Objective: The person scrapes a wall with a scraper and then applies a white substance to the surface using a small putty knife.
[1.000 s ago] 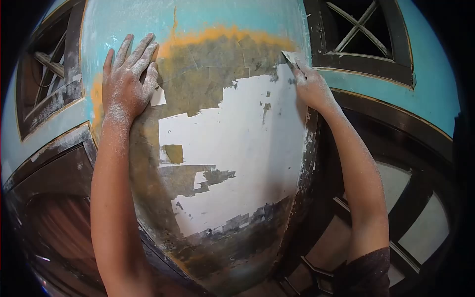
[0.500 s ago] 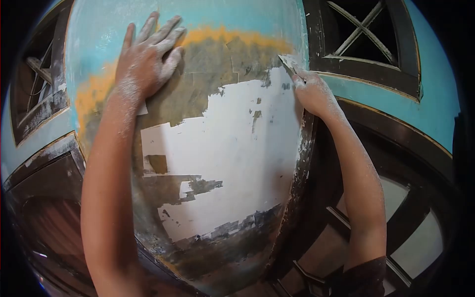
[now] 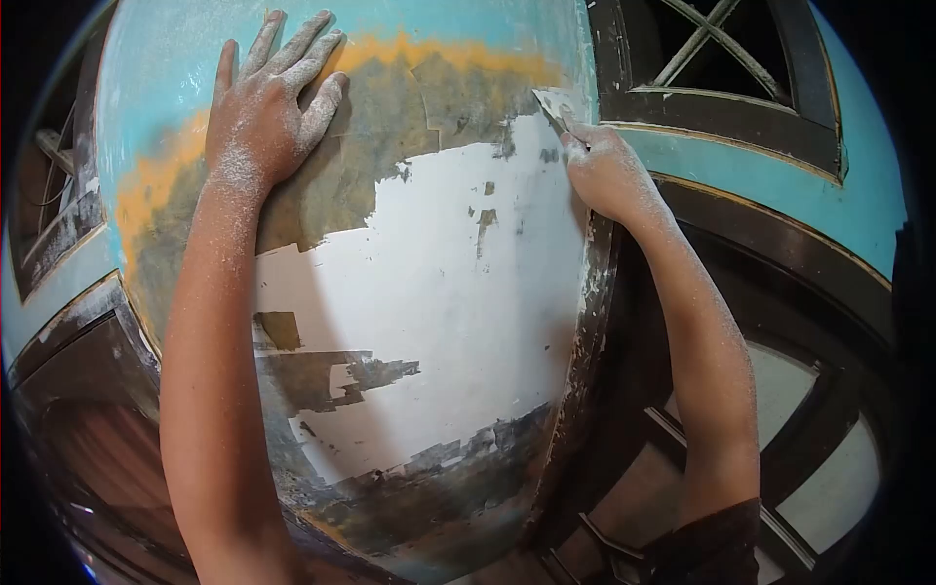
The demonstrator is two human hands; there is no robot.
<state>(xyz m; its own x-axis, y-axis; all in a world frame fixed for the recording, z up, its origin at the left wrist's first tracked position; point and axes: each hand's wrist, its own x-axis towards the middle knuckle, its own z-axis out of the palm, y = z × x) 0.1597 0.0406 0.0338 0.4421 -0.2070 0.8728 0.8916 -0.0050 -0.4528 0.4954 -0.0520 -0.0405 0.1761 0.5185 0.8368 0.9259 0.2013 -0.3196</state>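
Note:
Spread flat against the wall's upper left, my left hand (image 3: 271,107) is dusted with white powder and holds nothing. My right hand (image 3: 609,171), also dusty, is closed on the handle of a scraper (image 3: 554,107). The scraper's blade touches the wall near its right edge, just above a large white patch (image 3: 448,283). Around that patch the wall shows grey-brown bare areas (image 3: 400,107), with an orange band (image 3: 439,51) and turquoise paint (image 3: 468,19) higher up. My fingers hide most of the scraper's handle.
At the upper right is a dark window frame (image 3: 717,107) with crossed bars. Dark wooden panels (image 3: 780,263) stand below it. Another dark frame (image 3: 58,244) is at the left edge, above a dark door panel (image 3: 107,439).
The view has shifted, so the wall and both hands appear a little further left. The scraper remains in my right hand, and my left hand is still flat on the wall.

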